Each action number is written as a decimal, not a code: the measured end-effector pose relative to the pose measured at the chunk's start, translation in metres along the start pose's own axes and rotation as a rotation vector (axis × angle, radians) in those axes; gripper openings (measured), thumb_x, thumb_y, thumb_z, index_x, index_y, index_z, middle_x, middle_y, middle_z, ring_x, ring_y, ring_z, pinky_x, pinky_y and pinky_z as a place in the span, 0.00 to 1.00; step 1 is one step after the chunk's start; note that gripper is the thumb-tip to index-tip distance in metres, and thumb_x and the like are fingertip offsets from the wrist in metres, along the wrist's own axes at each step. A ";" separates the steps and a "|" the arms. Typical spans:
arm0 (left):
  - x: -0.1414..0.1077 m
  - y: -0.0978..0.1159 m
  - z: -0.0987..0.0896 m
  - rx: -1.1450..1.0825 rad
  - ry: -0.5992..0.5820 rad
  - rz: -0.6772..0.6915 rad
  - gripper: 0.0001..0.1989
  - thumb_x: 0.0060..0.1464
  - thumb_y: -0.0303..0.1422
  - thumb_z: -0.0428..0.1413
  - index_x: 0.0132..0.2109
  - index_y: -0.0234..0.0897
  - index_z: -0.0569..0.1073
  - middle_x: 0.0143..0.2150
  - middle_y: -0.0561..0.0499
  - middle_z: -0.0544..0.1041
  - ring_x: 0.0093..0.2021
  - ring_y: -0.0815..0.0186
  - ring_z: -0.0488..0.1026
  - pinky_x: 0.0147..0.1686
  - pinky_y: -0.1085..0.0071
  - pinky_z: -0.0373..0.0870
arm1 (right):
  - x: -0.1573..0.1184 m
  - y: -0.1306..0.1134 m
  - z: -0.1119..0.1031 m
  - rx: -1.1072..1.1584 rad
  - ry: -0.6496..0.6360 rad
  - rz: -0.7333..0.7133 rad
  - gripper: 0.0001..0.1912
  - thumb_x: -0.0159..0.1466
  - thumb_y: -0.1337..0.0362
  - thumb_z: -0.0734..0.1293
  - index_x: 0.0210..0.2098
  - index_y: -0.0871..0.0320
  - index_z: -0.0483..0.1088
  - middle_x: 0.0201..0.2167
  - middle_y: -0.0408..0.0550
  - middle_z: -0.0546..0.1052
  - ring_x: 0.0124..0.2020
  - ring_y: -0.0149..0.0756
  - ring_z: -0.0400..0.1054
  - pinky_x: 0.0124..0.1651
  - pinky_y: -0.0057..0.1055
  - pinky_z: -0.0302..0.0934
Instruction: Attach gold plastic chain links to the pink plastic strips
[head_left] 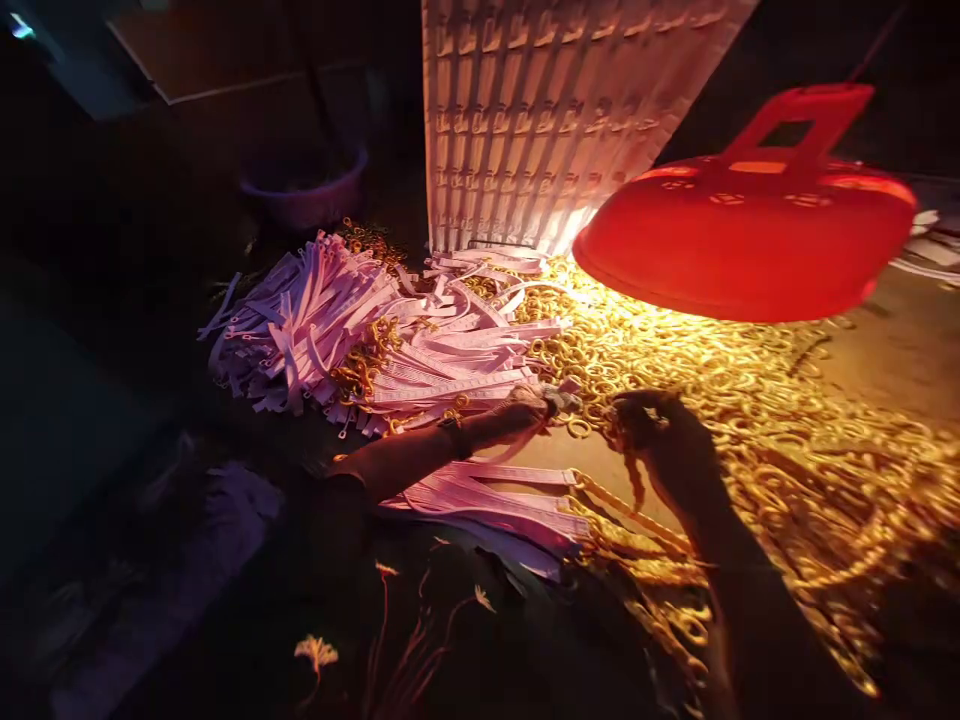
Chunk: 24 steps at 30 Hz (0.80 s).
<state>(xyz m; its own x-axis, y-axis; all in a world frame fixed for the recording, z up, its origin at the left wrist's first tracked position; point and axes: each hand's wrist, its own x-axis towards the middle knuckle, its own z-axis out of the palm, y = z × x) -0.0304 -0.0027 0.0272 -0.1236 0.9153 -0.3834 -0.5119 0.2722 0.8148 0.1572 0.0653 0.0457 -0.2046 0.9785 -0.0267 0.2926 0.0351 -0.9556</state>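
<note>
Here, at the far left of the frame all is dark save a dim purple plastic tub [304, 195] in the upper left; right of it a loose heap of pale pink flat strips [330, 320] lies fanned on the surface. Lower centre, a tidier bundle of the same pink strips [487, 500] sits under the left hand [536, 405], whose fingers look closed on a strip end, though blur makes it hard to be sure. Just right, the right hand [645, 420] pinches a small gold metal ring from the wide spread of gold rings [750, 400]. The strips look light, limp and easily creased, best held near the ends; the rings seem hard, small and slippery. A red plastic lamp shade [750, 240] hangs upper right.
</note>
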 end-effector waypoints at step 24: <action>0.006 -0.021 0.038 0.084 -0.055 0.000 0.17 0.49 0.30 0.59 0.22 0.37 0.57 0.16 0.60 0.54 0.16 0.78 0.47 0.18 0.75 0.43 | -0.023 0.024 0.037 0.172 -0.041 -0.063 0.22 0.65 0.41 0.60 0.30 0.53 0.58 0.21 0.40 0.67 0.18 0.27 0.57 0.23 0.28 0.55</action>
<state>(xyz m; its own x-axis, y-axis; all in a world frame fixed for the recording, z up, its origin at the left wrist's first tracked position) 0.0120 0.0083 0.0251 -0.0752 0.9297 -0.3607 -0.4384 0.2940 0.8493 0.1341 0.0359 0.0120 -0.2561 0.9663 0.0258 0.1144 0.0568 -0.9918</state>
